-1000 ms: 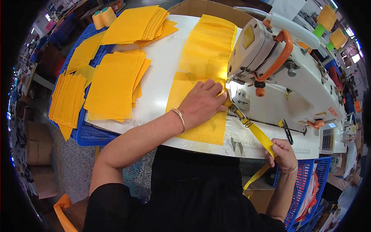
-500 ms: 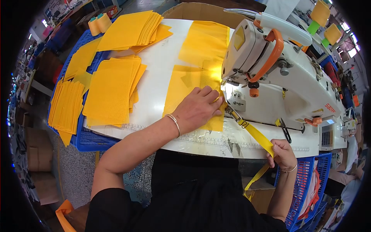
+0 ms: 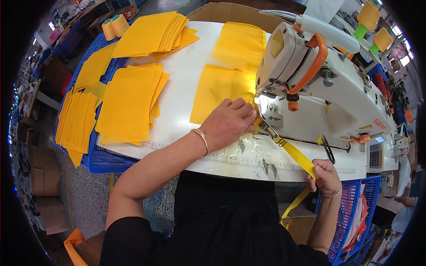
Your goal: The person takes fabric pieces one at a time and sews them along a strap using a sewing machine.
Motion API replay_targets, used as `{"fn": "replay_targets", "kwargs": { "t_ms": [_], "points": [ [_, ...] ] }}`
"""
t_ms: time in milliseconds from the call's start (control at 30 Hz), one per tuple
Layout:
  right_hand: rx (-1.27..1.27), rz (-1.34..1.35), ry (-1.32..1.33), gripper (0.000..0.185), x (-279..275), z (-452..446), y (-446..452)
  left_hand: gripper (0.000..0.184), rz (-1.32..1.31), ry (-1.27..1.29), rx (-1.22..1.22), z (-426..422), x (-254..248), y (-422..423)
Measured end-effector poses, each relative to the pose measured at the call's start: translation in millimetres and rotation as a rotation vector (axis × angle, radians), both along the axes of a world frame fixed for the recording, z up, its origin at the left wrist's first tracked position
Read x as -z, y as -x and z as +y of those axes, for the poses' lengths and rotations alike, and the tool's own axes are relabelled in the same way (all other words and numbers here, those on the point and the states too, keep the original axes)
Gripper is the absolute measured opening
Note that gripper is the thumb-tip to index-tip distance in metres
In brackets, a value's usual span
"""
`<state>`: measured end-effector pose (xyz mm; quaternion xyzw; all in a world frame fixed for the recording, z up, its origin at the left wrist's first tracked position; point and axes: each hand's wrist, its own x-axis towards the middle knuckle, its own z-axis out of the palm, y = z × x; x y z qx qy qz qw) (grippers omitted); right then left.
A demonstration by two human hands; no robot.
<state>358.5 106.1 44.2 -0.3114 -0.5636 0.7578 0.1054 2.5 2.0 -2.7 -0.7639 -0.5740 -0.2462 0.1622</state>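
Observation:
My left hand [image 3: 230, 123] has its fingers curled and pressed together on the near right corner of a yellow mesh fabric piece [image 3: 211, 91], beside the needle area of a white sewing machine [image 3: 284, 62]. Another yellow piece [image 3: 239, 44] lies beyond it, along the machine's lit side. My right hand [image 3: 326, 176] pinches a yellow tape [image 3: 297, 156] near the table's front edge. From those fingers the tape runs taut up to a metal guide [image 3: 269, 129] by the needle, while its other end hangs below the table. My left fingers hide the fabric's edge at the guide.
Stacks of yellow pieces [image 3: 128, 104] lie at the left, some on a blue basket [image 3: 104, 164]. Black thread snips [image 3: 327, 148] rest on the machine bed. Yellow thread cones [image 3: 119, 25] stand at the back left. Another blue basket [image 3: 350, 199] is at lower right.
Both yellow pieces have slid away from me along the machine, baring more table in front of my left hand. My hands have hardly moved.

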Motion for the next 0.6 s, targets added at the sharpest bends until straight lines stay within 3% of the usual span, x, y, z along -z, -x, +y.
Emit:
{"fn": "replay_targets", "kwargs": {
  "t_ms": [600],
  "points": [
    [0.006,-0.016,0.0,0.028,0.8,0.7,0.4,0.026,-0.045,0.0,0.011,4.8,9.4,6.7]
  ]
}}
